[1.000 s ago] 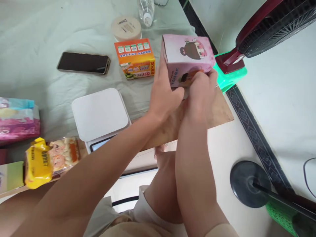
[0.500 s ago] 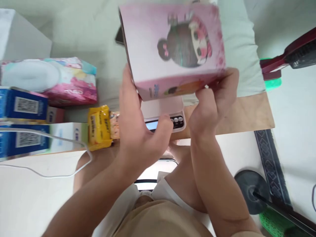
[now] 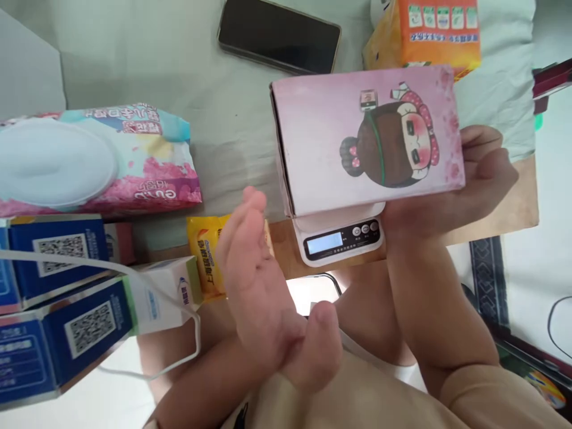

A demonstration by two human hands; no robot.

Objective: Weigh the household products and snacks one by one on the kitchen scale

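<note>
A pink cardboard box printed with a cartoon girl is over a white digital kitchen scale, hiding most of its platform. Whether the box's full weight rests there I cannot tell. My right hand is at the box's right end, fingers curled against it and partly hidden by it. Away from the box, my left hand is held up at the lower left, fingers stretched out and thumb apart, with nothing in it. The scale's display is lit, with no readable number. Behind my left fingers lies a yellow packet.
A black phone lies at the back, left of an orange pack. Leftward are a wet-wipes pack and blue boxes. A white cable crosses them. The wooden edge runs along the front.
My left hand has let go of the box and drawn back toward me. The box has come down over the scale. My view has shifted, bringing the whole phone and the orange pack into sight.
</note>
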